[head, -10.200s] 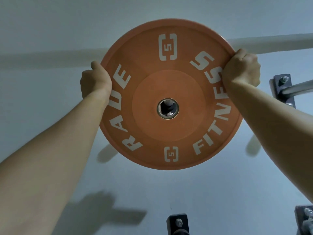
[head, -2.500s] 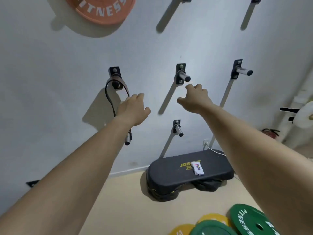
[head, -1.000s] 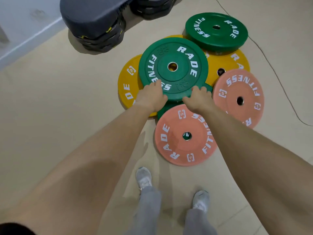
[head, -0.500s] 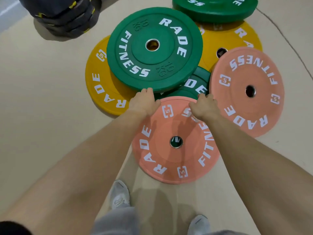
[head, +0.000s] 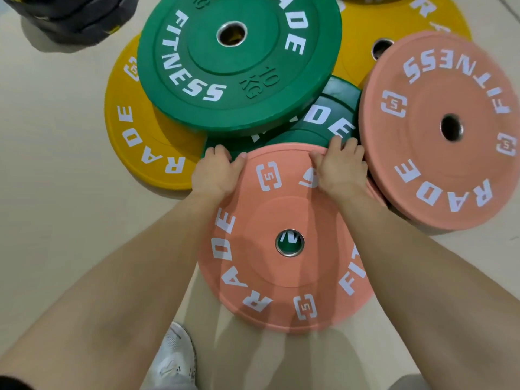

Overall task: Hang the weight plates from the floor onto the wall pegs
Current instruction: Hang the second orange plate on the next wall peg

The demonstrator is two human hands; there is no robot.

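Observation:
A pile of round weight plates lies on the beige floor. Nearest to me is an orange plate (head: 284, 280) marked RADE FITNESS, lying flat with a green plate showing through its centre hole. My left hand (head: 216, 171) grips its far edge on the left, fingers curled over the rim. My right hand (head: 339, 167) grips the same far edge on the right. A large green 10 KG plate (head: 239, 60) sits above, over a yellow plate (head: 140, 136) and a darker green plate (head: 323, 119). A second orange plate (head: 444, 130) lies at the right. No wall pegs are in view.
A black padded step platform (head: 73, 18) stands at the top left. Another yellow plate (head: 399, 18) lies at the top right under the second orange plate. My white shoe (head: 176, 358) stands on the floor just below the held plate. Bare beige floor spreads to the left.
After hanging an orange plate on the wall I bent down to the pile. Both hands moved from the green plate's rim to the near orange plate's far edge and closed on it.

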